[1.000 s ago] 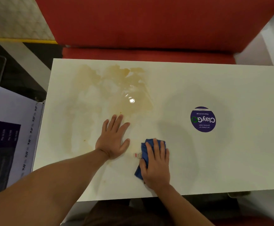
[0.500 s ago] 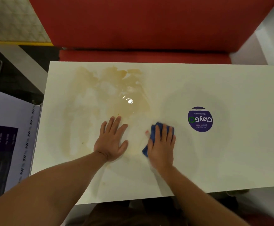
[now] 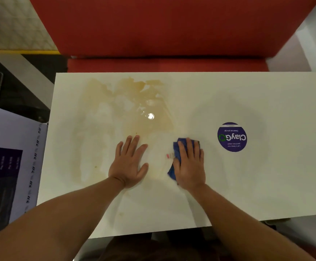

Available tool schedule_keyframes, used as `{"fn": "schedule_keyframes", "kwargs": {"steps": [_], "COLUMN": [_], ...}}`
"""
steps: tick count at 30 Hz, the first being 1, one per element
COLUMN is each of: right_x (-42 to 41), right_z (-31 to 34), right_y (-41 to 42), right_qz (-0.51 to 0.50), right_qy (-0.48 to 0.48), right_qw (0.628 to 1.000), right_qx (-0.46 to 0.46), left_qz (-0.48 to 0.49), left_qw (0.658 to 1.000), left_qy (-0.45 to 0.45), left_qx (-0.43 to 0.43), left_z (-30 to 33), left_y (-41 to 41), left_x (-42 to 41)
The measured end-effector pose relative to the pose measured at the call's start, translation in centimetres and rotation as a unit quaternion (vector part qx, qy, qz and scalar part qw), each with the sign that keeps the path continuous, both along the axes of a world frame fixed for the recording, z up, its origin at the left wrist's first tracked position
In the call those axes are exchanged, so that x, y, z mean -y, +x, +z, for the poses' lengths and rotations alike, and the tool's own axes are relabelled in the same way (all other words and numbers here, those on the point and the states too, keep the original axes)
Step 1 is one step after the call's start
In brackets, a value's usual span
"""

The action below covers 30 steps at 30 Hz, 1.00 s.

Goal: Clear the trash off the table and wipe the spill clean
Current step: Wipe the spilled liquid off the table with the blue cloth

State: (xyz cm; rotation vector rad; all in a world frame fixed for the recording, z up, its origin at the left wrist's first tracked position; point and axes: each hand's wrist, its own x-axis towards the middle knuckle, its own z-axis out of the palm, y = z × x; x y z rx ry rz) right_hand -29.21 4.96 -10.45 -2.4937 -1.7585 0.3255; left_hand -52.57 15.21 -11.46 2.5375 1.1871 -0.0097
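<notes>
Right fingers: laid flat and straight on the folded blue cloth (image 3: 176,147), right hand (image 3: 190,166) pressing it.
Left fingers: spread wide, left hand (image 3: 128,164) braced on the white bench (image 3: 266,185).
Change: cloth has swept forward, toward twelve o'clock.
Spill: tan puddle (image 3: 134,106) at eleven o'clock, mostly unwiped.

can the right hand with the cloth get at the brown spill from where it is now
Probably yes. The right hand presses the blue cloth flat just right of the spill, with only bare table between. The left hand lies flat nearer, leaving the way free.
</notes>
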Motion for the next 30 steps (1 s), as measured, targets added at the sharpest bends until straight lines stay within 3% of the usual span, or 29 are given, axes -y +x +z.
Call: {"fn": "schedule_keyframes", "kwargs": {"steps": [6, 14, 18, 25, 30], "right_x": [-4.7, 7.1, 2.6, -9.6, -1.6], "right_z": [-1.1, -0.4, -0.2, -1.7, -0.5], "right_y": [3.1, -6.6, -3.2, 3.4, -2.1], "right_qz": [-0.129, 0.041, 0.066, -0.096, 0.036], "right_qy": [0.027, 0.011, -0.009, 0.017, 0.021], "right_qw": [0.991, 0.999, 0.998, 0.995, 0.999], "right_qx": [0.028, -0.018, 0.01, 0.032, 0.027], "left_qz": [0.002, 0.002, 0.003, 0.001, 0.0], "left_qw": [1.0, 1.0, 1.0, 1.0, 1.0], "left_qy": [0.007, 0.008, 0.003, 0.007, 0.009], "left_qx": [0.007, 0.003, 0.008, 0.013, 0.012], "left_z": [0.0, -0.2, -0.2, -0.2, -0.3], "left_y": [0.0, -0.1, 0.0, -0.1, 0.0], "left_x": [0.2, 0.0, 0.0, 0.1, 0.1]}}
